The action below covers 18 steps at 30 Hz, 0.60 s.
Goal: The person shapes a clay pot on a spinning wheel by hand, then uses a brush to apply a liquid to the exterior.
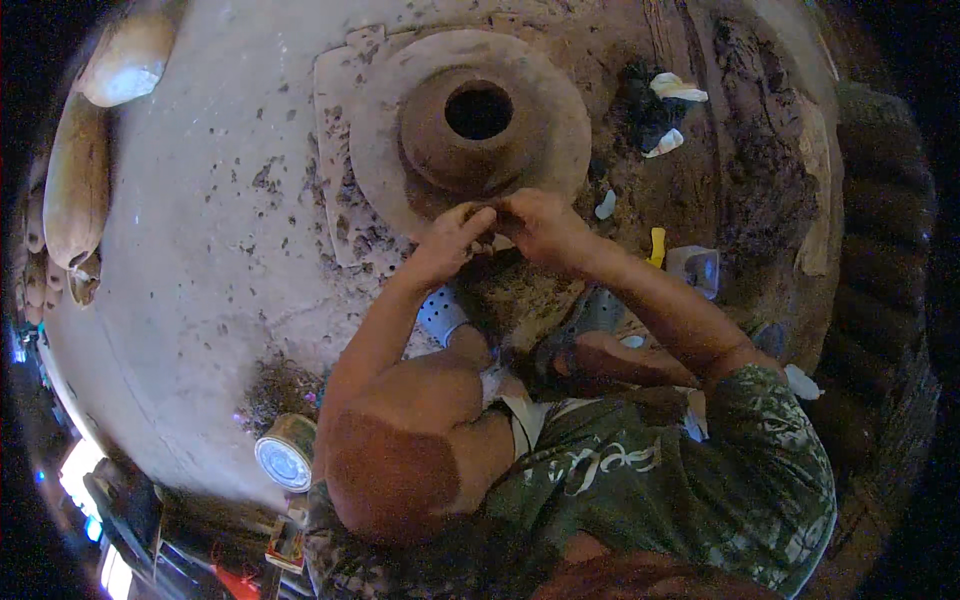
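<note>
The round clay pot [450,158], its dark mouth facing up, sits on a broad grey disc [560,115] in front of the person. The step in hand looks like close fingerwork just beside the pot's near side; the next move probably calls for a light touch, so that the wall is not dented. The left hand [452,243] and right hand [545,230] almost meet over the disc's near edge, their fingers curled inward. Whether the fingertips pinch something small, press the clay or are merely together cannot be told, since the knuckles hide them. To the right lie a yellow object [656,247] and a clear plastic tub [697,271]; a tin [285,455] stands at lower left, well apart from the pot.
</note>
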### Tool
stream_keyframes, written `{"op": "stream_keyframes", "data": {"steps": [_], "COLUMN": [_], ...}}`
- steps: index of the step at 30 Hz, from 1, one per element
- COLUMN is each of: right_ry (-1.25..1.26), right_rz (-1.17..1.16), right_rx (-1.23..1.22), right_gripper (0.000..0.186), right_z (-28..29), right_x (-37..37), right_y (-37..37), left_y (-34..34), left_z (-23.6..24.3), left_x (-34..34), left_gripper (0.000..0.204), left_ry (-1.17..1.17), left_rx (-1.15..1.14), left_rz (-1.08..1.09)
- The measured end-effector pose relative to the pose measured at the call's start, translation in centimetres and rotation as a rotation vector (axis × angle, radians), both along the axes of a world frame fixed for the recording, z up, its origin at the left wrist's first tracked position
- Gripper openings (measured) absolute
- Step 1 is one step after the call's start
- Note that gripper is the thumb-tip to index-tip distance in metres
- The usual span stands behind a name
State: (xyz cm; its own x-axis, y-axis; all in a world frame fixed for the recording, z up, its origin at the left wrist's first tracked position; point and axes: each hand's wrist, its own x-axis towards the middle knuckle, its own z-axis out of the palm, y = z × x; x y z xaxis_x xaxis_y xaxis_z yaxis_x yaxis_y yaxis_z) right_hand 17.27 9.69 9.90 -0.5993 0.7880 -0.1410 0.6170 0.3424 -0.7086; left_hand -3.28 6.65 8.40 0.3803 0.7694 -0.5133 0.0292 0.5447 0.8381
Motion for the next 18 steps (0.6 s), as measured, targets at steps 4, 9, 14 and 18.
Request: {"op": "stream_keyframes", "data": {"steps": [4,9,14,18], "right_ry": [0.017,0.256,0.138,0.194], "right_rz": [-0.12,-0.44,-0.417,-0.359], "right_rx": [0.048,-0.162,-0.096,-0.169], "right_gripper": [0.024,0.028,0.031,0.035], "right_z": [2.0,3.6,5.2,5.1], "right_x": [0.4,1.0,-0.2,-1.5], "right_y": [0.3,2.4,6.0,8.4], "left_y": [-1.0,2.0,2.2,2.8], "left_z": [-3.1,-7.4,-7.4,-10.3], "left_x": [0.7,0.0,1.6,-0.6], "left_gripper": [0.049,0.057,0.064,0.063], "left_ry": [0.386,0.625,0.491,0.61], "left_rx": [0.432,0.734,0.71,0.814], "left_rz": [0.301,0.581,0.629,0.522]}}
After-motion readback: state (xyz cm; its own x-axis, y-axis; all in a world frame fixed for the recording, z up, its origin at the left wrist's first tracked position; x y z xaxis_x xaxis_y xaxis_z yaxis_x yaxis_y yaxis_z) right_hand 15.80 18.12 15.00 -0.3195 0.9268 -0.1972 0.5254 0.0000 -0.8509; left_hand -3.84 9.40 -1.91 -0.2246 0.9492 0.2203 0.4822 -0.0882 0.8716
